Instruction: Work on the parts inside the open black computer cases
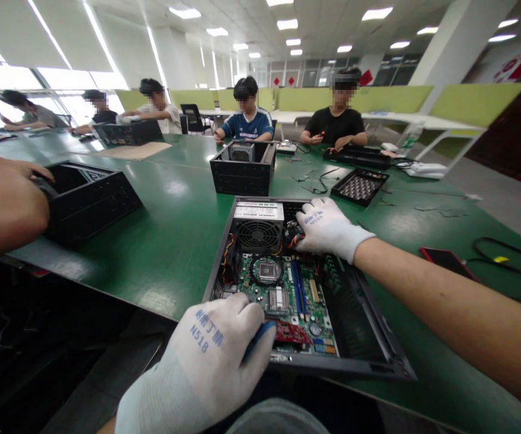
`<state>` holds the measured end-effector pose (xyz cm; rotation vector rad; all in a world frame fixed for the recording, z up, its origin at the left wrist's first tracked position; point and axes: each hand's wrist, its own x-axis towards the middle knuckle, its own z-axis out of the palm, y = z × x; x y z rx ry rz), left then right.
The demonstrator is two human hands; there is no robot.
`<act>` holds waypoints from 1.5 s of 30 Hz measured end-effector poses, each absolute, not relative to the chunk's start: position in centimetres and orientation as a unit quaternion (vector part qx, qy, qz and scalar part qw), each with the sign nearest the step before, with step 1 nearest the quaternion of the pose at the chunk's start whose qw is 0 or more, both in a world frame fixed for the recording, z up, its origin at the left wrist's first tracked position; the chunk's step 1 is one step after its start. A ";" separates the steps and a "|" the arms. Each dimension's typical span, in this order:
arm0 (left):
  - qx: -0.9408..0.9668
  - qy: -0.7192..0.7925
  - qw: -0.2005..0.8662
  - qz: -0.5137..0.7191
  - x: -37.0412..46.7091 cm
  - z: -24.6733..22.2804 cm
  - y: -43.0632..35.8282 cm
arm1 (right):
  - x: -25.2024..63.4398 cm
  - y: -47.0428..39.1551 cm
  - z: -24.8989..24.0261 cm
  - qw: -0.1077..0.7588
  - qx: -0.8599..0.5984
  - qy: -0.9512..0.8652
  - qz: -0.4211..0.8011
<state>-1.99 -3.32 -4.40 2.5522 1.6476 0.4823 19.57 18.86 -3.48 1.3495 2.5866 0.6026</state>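
An opened black computer case lies on its side in front of me. Inside are a green motherboard, a power supply with a fan grille and a red expansion card. My left hand, in a white glove, is curled over the case's near left edge, its thumb and forefinger by the card's left end. What those fingertips grip is hidden. My right hand, gloved too, reaches into the far right part beside the power supply. Its fingers are bent around a bundle of coloured cables.
Another open case stands beyond mine, with a black perforated panel to its right. At left, a person's arm works in a black case. A red-edged device and black cable lie right. Several people sit across the table.
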 end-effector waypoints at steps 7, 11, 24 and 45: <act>0.828 0.538 0.042 0.154 -2.0 -4.5 -3.3 | 20.6 19.5 -3.5 0.091 0.454 0.876 0.137; 0.830 0.532 0.044 0.162 -2.0 -4.5 -3.2 | 21.4 19.6 -3.0 0.074 0.455 0.884 0.081; 0.830 0.522 0.053 0.189 -2.1 -4.4 -3.4 | 22.9 20.0 -2.8 -0.030 0.507 0.851 0.132; 0.830 0.521 0.053 0.192 -2.2 -4.6 -3.3 | 21.0 21.6 -3.9 0.019 0.512 0.830 0.222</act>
